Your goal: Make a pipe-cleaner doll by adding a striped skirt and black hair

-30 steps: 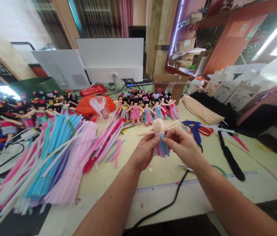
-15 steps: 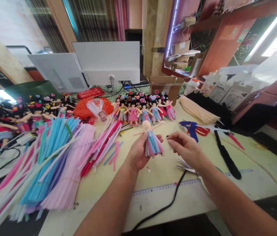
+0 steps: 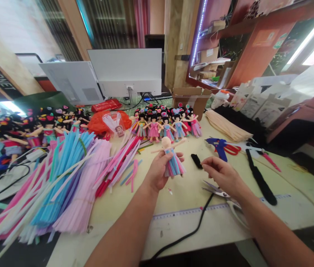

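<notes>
My left hand [image 3: 159, 170] is closed around a small doll [image 3: 174, 165] made of fuzzy stems. It has a bare cream head, outstretched arms and a skirt of blue, pink and lilac strips. To the right, my right hand [image 3: 219, 172] is closed with thumb and fingertips pinched. A short black fuzzy piece [image 3: 196, 161] lies at those fingertips; whether they grip it or something tiny, I cannot tell. Beneath that hand are scissors [image 3: 215, 190] with parted blades, their white handles partly covered by my right wrist.
Bundles of coloured fuzzy stems [image 3: 62, 181] cover the left side. Finished dolls [image 3: 168, 124] stand in rows behind. At right lie a blue glue gun [image 3: 218, 147], a long black strip [image 3: 261, 180] and cream stems [image 3: 228, 126]. A ruler [image 3: 179, 214] and black cord [image 3: 183, 235] are in front.
My right hand has moved slightly right, leaving more of the black fuzzy piece and the scissors in sight. The left hand still holds the doll. The whole view has shifted a little.
</notes>
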Demonstrator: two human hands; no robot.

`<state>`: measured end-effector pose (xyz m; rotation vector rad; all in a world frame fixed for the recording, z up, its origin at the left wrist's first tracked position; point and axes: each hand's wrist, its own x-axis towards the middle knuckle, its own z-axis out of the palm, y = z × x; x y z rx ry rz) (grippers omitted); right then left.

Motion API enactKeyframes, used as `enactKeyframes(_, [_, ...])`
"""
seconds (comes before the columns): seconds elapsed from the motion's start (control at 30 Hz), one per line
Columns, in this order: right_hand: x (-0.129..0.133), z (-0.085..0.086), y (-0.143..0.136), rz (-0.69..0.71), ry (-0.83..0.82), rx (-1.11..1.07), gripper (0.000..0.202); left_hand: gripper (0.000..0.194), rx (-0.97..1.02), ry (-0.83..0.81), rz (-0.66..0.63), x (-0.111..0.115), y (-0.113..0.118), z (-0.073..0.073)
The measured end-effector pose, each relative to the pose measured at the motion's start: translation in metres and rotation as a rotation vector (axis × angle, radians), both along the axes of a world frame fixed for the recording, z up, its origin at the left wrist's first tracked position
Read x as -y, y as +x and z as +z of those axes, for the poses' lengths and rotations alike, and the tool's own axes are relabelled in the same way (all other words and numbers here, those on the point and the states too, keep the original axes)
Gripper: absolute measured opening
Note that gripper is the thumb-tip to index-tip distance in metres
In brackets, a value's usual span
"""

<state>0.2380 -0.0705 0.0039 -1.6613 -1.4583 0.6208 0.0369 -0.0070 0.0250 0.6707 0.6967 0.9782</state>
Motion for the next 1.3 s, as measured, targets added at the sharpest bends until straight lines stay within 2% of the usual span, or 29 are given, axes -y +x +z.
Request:
enactKeyframes(0.2, [-0.03, -0.002, 0.028, 0.004, -0.043, 0.367, 0.015, 0.012, -0.026, 0.017, 0.091, -0.006, -0.004, -0.001])
enactKeyframes(0.3, [-0.047, 0.004, 0.028, 0.054, -0.083, 0.499, 0.011, 0.013, -0.035, 0.004, 0.132, -0.009, -0.005, -0.003])
enactKeyframes(0.4, [-0.053, 0.01, 0.02, 0.129, -0.206, 0.581, 0.006, 0.011, -0.049, -0.008, 0.148, -0.012, -0.008, -0.004])
enactKeyframes(0.5, [-0.041, 0.015, 0.013, 0.245, -0.322, 0.598, 0.011, 0.012, -0.043, -0.007, 0.147, -0.015, -0.01, -0.004])
enactKeyframes(0.6, [-0.018, 0.019, 0.011, 0.346, -0.403, 0.619, 0.012, 0.009, -0.039, -0.008, 0.147, -0.016, -0.01, -0.004])
enactKeyframes(0.77, [0.013, 0.019, 0.017, 0.366, -0.415, 0.745, 0.014, 0.008, -0.04, -0.001, 0.14, -0.016, -0.01, -0.005])
enactKeyframes(0.93, [0.018, 0.02, 0.032, 0.35, -0.487, 0.768, 0.007, 0.006, -0.052, -0.004, 0.135, -0.016, -0.009, -0.007])
enactKeyframes(1.03, [0.008, 0.027, 0.034, 0.307, -0.457, 0.76, 0.003, 0.007, -0.052, 0.002, 0.124, -0.016, -0.009, -0.008])
enactKeyframes(1.13, [-0.014, 0.031, 0.026, 0.288, -0.307, 0.714, 0.008, 0.007, -0.041, 0.009, 0.115, -0.016, -0.009, -0.009])
enactKeyframes(1.2, [-0.031, 0.028, 0.019, 0.265, -0.249, 0.724, 0.011, 0.007, -0.031, 0.01, 0.114, -0.016, -0.009, -0.01])
enactKeyframes(1.3, [-0.055, 0.016, 0.013, 0.216, -0.278, 0.775, 0.01, 0.011, -0.018, 0.013, 0.113, -0.017, -0.011, -0.01])
